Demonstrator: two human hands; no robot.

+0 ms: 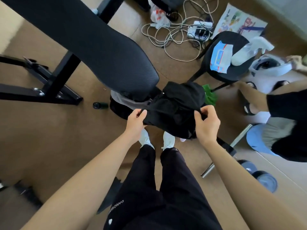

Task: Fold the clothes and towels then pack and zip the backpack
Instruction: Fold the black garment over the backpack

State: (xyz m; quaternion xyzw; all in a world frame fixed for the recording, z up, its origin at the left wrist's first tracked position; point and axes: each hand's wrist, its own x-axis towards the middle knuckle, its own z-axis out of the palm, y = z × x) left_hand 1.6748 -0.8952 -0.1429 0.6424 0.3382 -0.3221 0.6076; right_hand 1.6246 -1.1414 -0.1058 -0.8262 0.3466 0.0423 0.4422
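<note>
Now our left hand (137, 120) and right hand (206, 123) each pinch an edge of a black garment (174, 110), fingers curled into the cloth. It hangs bunched between them, above our white shoes (168, 140) and off the floor.

On our black trousers (179, 188) there is white lettering, upside down to us; we make out "DAN", and the rest is lost in a fold.

Just beyond the garment, a grey and black bag (126, 103) sits under the rounded end of a black padded bench (99, 47); we cannot tell whether it is the backpack. A green cloth (210, 95) shows at the garment's right edge.

Further right, a black stool (214, 47) carries a blue and white wipes pack (220, 57), its print too blurred to read, and a white spray bottle (249, 50). Behind it lie tangled cables (174, 35), a power strip (199, 30) and a colourful poster (239, 19).

A broad stretch of brown floor (49, 130) lies to our left. To our right, close by, are a metal bar (226, 150), dumbbells (265, 180) and another person's sandalled foot (250, 107).
</note>
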